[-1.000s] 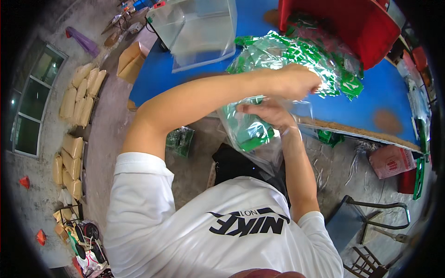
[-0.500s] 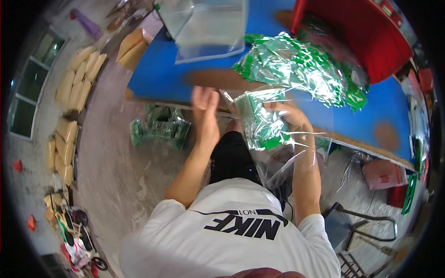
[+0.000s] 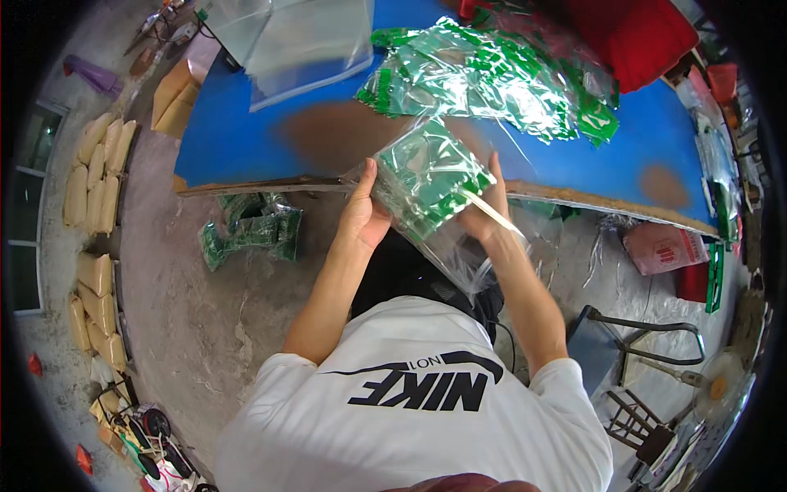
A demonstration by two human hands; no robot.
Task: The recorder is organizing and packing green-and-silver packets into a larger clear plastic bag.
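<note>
Between my hands, over my lap at the table's front edge, is a clear plastic bag [image 3: 459, 266] with a flat stack of green packets [image 3: 430, 176] inside. My left hand [image 3: 366, 215] grips the bag's left side, thumb up along its edge and the other fingers mostly hidden. On the right side, my right hand [image 3: 489, 215] holds the stack through the film, its fingers partly behind the bag. The loose end of the bag hangs toward my lap. Beyond it, a glossy pile of green-and-clear packets [image 3: 484, 78] lies on the blue table [image 3: 238, 135].
Clear plastic bags [image 3: 311, 49] lie at the table's far left. A red container [image 3: 631, 41] stands at the back right. Filled green bags [image 3: 250, 230] lie on the floor at left. A metal-framed chair [image 3: 607, 340] and a pink sack [image 3: 660, 248] are on the right.
My left hand, earlier open and apart from the bag, now grips its left side. The bag has turned and its stack lies flatter. My view has shifted to the right.
</note>
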